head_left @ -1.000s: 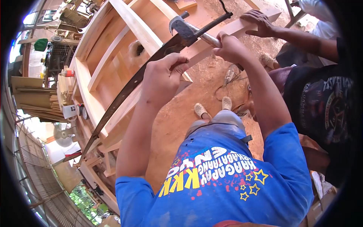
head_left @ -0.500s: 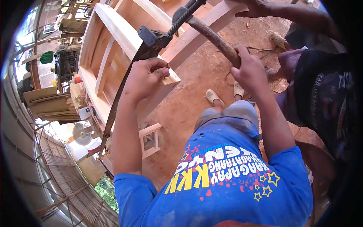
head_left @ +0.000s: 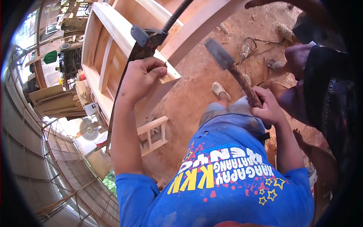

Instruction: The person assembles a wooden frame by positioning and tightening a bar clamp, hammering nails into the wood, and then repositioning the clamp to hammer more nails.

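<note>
Gripping the long bar clamp (head_left: 140,45) against the pale wooden frame (head_left: 113,34), the left hand (head_left: 141,77) is wrapped tight around its bar. The right hand (head_left: 266,108) is fisted on a hammer (head_left: 230,68), head raised and clear of the clamp. Seating looks unfinished; a co-worker's hand (head_left: 264,3) steadies the beam (head_left: 200,22) beyond.

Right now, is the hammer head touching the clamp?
Apart. The head view shows the hammer head raised in the right hand, bare ground between it and the clamp.

Fan (head_left: 89,129), green helmet (head_left: 50,56), small frame (head_left: 153,135) on dirt.
</note>
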The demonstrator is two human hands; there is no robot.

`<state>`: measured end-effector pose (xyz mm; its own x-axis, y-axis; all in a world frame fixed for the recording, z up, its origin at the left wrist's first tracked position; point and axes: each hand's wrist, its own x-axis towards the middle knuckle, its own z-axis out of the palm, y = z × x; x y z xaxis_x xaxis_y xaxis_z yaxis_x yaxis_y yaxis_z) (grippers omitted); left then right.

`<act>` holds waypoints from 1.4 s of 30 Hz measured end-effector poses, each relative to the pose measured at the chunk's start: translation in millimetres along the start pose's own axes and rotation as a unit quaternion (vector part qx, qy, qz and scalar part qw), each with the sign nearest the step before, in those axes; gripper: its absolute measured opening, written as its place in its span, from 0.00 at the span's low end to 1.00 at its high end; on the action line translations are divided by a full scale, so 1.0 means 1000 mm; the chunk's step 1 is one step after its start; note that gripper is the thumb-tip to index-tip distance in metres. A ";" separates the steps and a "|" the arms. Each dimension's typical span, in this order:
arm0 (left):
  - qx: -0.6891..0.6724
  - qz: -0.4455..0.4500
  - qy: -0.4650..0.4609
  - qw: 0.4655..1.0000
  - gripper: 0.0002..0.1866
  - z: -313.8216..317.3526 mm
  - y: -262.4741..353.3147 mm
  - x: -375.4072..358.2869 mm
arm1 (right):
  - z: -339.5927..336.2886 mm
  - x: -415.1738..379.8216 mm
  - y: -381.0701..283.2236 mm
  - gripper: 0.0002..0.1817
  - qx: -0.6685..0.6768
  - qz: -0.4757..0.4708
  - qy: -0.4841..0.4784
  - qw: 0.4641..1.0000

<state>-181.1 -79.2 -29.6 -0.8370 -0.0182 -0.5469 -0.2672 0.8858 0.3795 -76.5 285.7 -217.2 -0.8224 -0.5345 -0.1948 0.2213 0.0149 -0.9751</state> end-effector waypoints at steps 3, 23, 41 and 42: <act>-0.032 -0.008 -0.004 0.999 0.11 0.000 0.002 0.001 | 0.024 0.021 -0.039 0.16 0.070 0.104 0.034 0.992; -0.014 -0.017 0.002 1.000 0.10 0.001 0.005 0.004 | 0.036 0.040 -0.070 0.34 0.207 0.125 -0.009 0.970; -0.223 -0.016 0.237 0.945 0.20 -0.110 -0.154 -0.065 | 0.030 0.003 -0.009 0.10 -0.159 0.283 0.100 0.941; -0.226 -0.015 0.213 0.950 0.21 -0.111 -0.164 -0.053 | 0.032 0.004 -0.006 0.12 -0.182 0.321 0.089 0.925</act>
<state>-145.7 -275.0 20.5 -0.9171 -0.3118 -0.2485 -0.3922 0.5934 0.7029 -64.8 256.7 -208.5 -0.6632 -0.1691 -0.7291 0.5297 0.5822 -0.6169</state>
